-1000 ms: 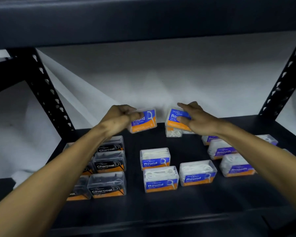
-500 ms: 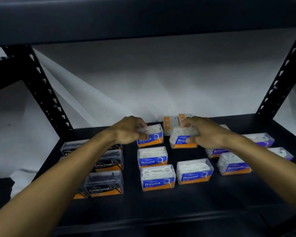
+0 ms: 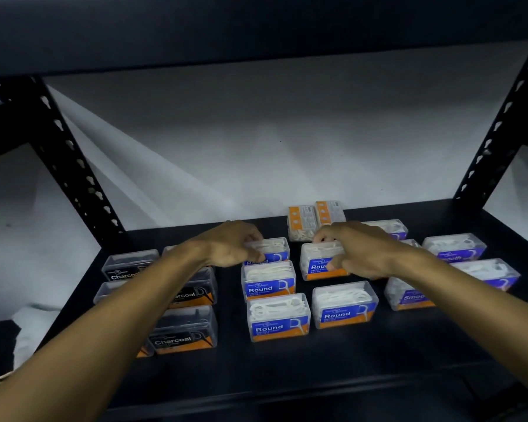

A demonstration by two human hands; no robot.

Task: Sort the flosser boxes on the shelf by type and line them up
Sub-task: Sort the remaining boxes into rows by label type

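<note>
On the black shelf [image 3: 333, 370] lie clear flosser boxes in groups. My left hand [image 3: 230, 246] grips a blue Round box [image 3: 275, 250] at the back of the left Round column. My right hand [image 3: 352, 252] grips another Round box [image 3: 317, 263] at the back of the right column. Three more Round boxes [image 3: 269, 280] [image 3: 278, 316] [image 3: 344, 304] lie in front of them. Black Charcoal boxes [image 3: 183, 330] sit to the left, partly hidden by my left forearm. Purple Smooth boxes [image 3: 454, 248] sit to the right.
Two boxes [image 3: 316, 219] stand upright at the back, orange backs facing me, just behind my right hand. Perforated black uprights [image 3: 70, 166] [image 3: 497, 129] flank the shelf, and a dark upper shelf [image 3: 256, 32] hangs overhead. A pale wall lies behind.
Both hands came down from the air and set their Round boxes flat on the shelf behind the two columns. Since half a second ago they have barely moved.
</note>
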